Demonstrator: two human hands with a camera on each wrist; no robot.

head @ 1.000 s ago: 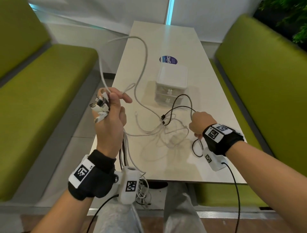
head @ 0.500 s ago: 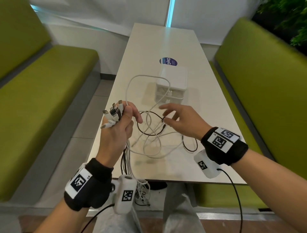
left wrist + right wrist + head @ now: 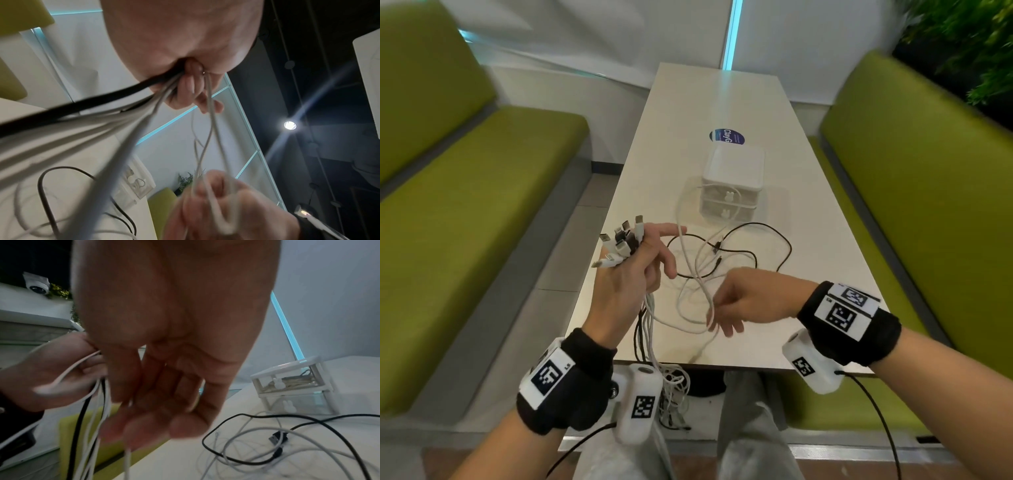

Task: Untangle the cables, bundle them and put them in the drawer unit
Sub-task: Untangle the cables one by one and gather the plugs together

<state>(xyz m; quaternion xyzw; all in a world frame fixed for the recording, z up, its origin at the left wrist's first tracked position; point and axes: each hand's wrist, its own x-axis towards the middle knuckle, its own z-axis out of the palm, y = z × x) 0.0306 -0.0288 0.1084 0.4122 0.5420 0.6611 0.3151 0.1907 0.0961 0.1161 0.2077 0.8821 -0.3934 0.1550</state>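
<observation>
My left hand is raised over the table's near left corner and grips a bunch of cables. Their plugs fan out above the fist, and the cords hang past the table edge. Just to its right, my right hand pinches a white cable that runs from the left fist; in the right wrist view its end dangles under the fingers. A loose tangle of black and white cables lies on the table. The white drawer unit stands behind it, both drawers closed.
The long white table carries a blue round sticker beyond the drawer unit. Green benches flank it on the left and on the right. My knees are under the near edge.
The left hand came down with its plugs, and the long white cable it held aloft dropped onto the table. The right hand left the black cable, crossed leftward and took a white cable.
</observation>
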